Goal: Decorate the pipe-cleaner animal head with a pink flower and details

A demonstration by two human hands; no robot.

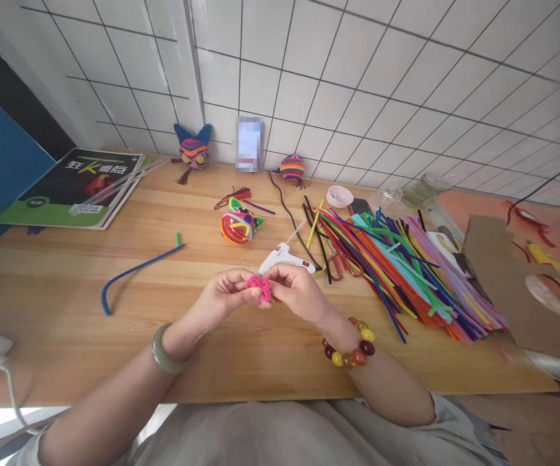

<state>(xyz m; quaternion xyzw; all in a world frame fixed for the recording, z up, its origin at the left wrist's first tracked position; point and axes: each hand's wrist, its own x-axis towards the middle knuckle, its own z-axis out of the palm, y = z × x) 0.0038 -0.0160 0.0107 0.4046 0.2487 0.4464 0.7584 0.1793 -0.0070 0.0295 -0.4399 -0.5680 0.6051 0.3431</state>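
Both my hands meet over the middle of the wooden table [66, 310]. My left hand [224, 294] and my right hand [296, 291] pinch a small pink pipe-cleaner shape [260, 287], looped like a bow, between their fingertips. A green bangle sits on my left wrist and a beaded bracelet on my right. Just behind my hands lies a white glue gun [282, 257].
A big pile of coloured pipe cleaners [396, 259] spreads to the right, beside a cardboard sheet [507, 285]. A wound colourful ball figure [238, 223] lies behind, two more figures stand by the tiled wall. A blue pipe cleaner [134, 272] and a book [80, 184] lie left.
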